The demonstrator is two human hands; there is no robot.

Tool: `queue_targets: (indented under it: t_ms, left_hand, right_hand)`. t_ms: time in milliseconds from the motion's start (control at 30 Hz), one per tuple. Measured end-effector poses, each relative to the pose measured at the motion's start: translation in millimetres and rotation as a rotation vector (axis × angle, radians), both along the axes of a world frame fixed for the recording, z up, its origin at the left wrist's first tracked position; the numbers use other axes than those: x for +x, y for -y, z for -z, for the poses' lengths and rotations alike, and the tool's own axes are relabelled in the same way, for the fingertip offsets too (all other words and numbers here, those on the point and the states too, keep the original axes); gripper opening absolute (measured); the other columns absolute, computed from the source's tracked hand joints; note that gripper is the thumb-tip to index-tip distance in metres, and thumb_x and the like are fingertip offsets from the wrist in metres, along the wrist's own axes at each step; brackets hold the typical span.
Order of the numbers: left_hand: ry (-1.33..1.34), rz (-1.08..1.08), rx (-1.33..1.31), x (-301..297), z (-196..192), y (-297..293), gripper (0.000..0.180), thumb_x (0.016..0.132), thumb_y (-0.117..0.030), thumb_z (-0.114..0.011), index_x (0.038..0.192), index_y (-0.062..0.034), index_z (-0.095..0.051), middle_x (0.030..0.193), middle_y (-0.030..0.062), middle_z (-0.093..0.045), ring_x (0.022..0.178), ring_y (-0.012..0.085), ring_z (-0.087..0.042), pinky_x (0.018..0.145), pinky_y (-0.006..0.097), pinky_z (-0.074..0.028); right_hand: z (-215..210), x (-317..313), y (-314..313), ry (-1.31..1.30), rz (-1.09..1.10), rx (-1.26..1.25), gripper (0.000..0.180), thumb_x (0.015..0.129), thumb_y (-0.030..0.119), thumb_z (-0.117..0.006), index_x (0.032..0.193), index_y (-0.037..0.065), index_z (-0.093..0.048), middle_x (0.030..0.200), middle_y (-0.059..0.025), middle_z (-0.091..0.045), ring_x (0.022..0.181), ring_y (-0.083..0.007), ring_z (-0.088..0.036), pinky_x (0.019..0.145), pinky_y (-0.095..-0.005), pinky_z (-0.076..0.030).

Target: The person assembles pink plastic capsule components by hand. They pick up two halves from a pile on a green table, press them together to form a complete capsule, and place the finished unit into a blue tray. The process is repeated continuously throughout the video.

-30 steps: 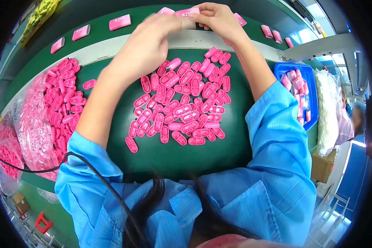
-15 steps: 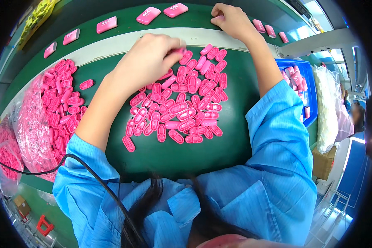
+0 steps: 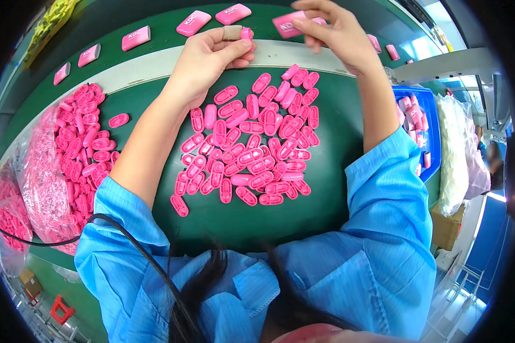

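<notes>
Pinched between thumb and fingers, a small pink oval cap point(image 3: 246, 34) is in my left hand point(image 3: 200, 63), above the pale rail; a tan wrap covers one finger. My right hand point(image 3: 346, 37) grips a glossy pink rounded case point(image 3: 288, 25) with pale lettering. The case is a short gap to the right of the cap, and the right fingers are slightly blurred. Below both hands, many loose pink oval caps point(image 3: 249, 162) are spread over the green mat point(image 3: 320, 211), most with their hollow side up.
Several pink cases point(image 3: 136, 38) stand in a row on the green belt point(image 3: 111, 28) beyond the pale rail point(image 3: 149, 71). A torn clear bag point(image 3: 40, 171) spills more caps at left. At right, a blue bin point(image 3: 435, 146) holds pink cases. A black cable point(image 3: 126, 234) crosses my left sleeve.
My left hand has risen from the caps to the rail, holding one cap. My right hand has lifted a case and brought it left. The belt's row of cases has shifted left.
</notes>
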State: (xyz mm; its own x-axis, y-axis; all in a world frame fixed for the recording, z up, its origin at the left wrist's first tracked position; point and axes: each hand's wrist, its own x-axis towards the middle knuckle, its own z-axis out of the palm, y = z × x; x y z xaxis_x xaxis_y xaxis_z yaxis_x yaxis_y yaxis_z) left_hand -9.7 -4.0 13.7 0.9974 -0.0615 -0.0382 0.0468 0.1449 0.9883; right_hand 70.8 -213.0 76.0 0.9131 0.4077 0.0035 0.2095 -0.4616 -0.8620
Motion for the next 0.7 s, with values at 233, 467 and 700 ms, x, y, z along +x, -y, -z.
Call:
queue_targets:
  t_ms: [233, 467, 700]
  left_hand:
    - [0.084, -0.089, -0.115, 8, 11, -1, 0.038, 0.091, -0.014, -0.064, 0.122, 0.0074, -0.057, 0.109, 0.0115, -0.065, 0.096, 0.0167, -0.065, 0.087, 0.026, -0.054]
    - [0.108, -0.175, -0.110, 8, 13, 2, 0.042, 0.090, -0.015, -0.066, 0.123, 0.0079, -0.056, 0.108, 0.0106, -0.065, 0.094, 0.0136, -0.065, 0.084, 0.025, -0.054]
    - [0.190, -0.215, 0.049, 5, 14, 6, 0.040, 0.090, -0.015, -0.067, 0.120, 0.0093, -0.059, 0.104, 0.0127, -0.069, 0.090, 0.0141, -0.067, 0.082, 0.024, -0.055]
  right_hand:
    - [47, -4, -17, -0.138, -0.193, 0.315, 0.032, 0.087, 0.016, -0.069, 0.114, -0.001, -0.062, 0.098, -0.0099, -0.069, 0.084, -0.0145, -0.068, 0.077, -0.0249, -0.054]
    - [45, -1, -16, -0.156, -0.215, 0.319, 0.033, 0.087, 0.012, -0.070, 0.115, -0.003, -0.060, 0.099, -0.0116, -0.068, 0.085, -0.0149, -0.068, 0.080, -0.0242, -0.054]
    - [56, -4, -16, -0.162, -0.202, 0.461, 0.031, 0.088, 0.009, -0.069, 0.115, -0.004, -0.061, 0.100, -0.0110, -0.068, 0.085, -0.0154, -0.068, 0.080, -0.0255, -0.055]
